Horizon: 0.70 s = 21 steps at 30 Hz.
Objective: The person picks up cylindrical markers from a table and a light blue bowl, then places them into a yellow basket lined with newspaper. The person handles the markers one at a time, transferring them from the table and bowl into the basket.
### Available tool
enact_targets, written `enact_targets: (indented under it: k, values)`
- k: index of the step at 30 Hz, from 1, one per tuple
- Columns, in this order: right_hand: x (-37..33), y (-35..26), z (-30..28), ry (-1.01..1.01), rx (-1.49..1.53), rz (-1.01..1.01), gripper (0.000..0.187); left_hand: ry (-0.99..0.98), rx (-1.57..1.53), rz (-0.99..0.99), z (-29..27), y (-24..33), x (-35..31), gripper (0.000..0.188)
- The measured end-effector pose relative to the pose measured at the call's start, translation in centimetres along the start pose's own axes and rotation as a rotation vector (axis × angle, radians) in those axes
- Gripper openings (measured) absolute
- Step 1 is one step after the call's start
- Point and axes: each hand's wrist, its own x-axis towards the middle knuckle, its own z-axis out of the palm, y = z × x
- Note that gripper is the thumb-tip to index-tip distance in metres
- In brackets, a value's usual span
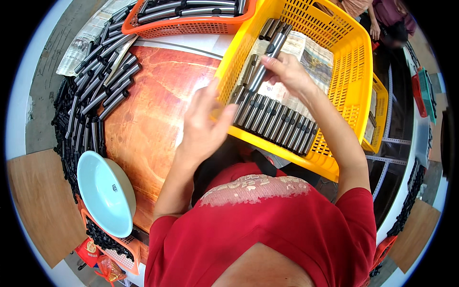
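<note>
My right hand (289, 74) is closed around a silver metal tube with black ends (273, 48), holding it aslant inside a yellow plastic basket (346, 36). Beneath that hand, newspaper (318, 60) lines the basket floor. Along the basket's near side, a row of similar tubes (277, 122) lies side by side. A few more tubes rest by its left wall and far corner. Slightly blurred, my left hand (203, 124) holds nothing; its fingers are apart beside the basket's left rim, over the wooden tabletop (148, 110).
At left, a heap of tubes (98, 79) lies partly on newspaper, with many small black parts (62, 129) along the edge. A light blue bowl (103, 191) stands nearer. An orange basket of tubes (186, 26) is at the far side. Another person (361, 9) is at far right.
</note>
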Motion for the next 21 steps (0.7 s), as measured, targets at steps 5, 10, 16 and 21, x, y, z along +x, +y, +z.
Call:
enact_targets:
  k: [5, 10, 16, 21]
  values:
    - [8.8, 10.6, -5.1, 0.167, -0.183, 0.282, 0.029, 0.138, -0.078, -0.502, -4.5, -5.0, -2.1, 0.041]
    - [14.4, 19.6, -4.5, 0.248, -0.131, 0.384, 0.02, 0.242, 0.277, -0.602, -9.8, -11.9, -3.8, 0.041]
    - [14.7, 20.7, -2.2, 0.178, -0.551, 0.329, 0.036, 0.34, 0.632, -0.606, -14.1, -17.4, -2.6, 0.041]
    - [12.5, 18.0, -0.2, -0.027, -0.884, 0.333, 0.053, 0.504, 0.772, -0.832, -15.0, -20.1, -0.9, 0.043]
